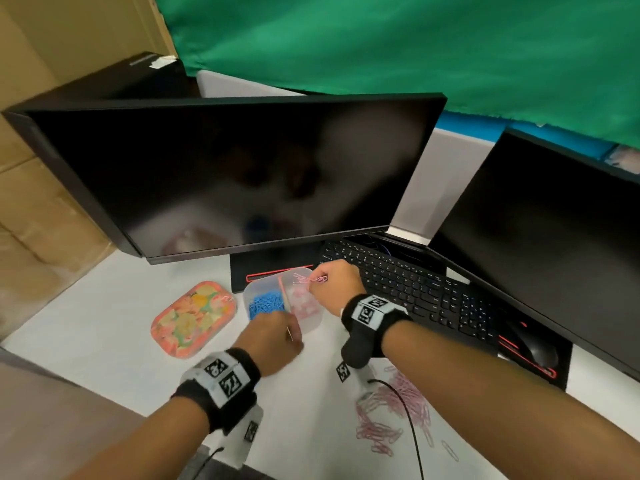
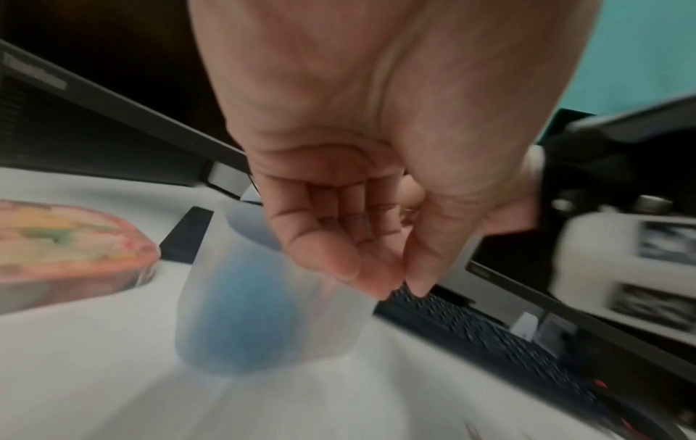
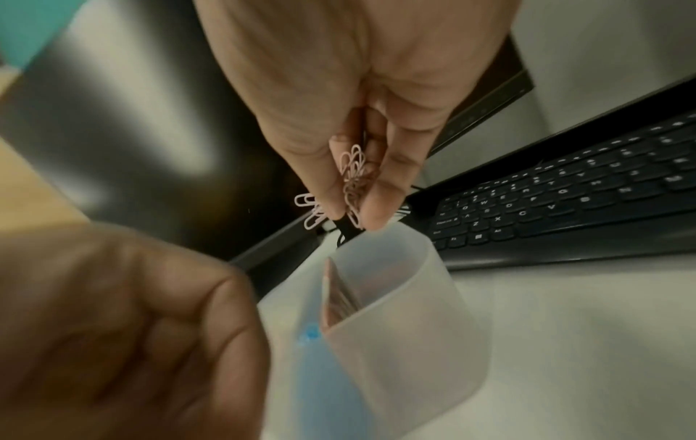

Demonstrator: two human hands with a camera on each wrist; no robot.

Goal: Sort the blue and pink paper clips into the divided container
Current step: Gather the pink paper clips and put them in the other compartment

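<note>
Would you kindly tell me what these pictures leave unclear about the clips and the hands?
- Left hand: the head view shows only its back, the left wrist view is motion-blurred; whether it holds anything is unclear.
- Pink clips pinched by the right hand: tangled, count unreadable.
- Container: frosted walls in the right wrist view hide the fill level.

left hand [image 1: 273,341] – covers the near wall of the divided container [image 1: 304,327], contact unclear | left wrist view – container smeared by motion blur, blue paper clips [image 2: 244,321] only a haze (none countable) | right wrist view – left hand a blurred mass | right monitor [image 1: 554,230] – cut by the frame edge
</note>
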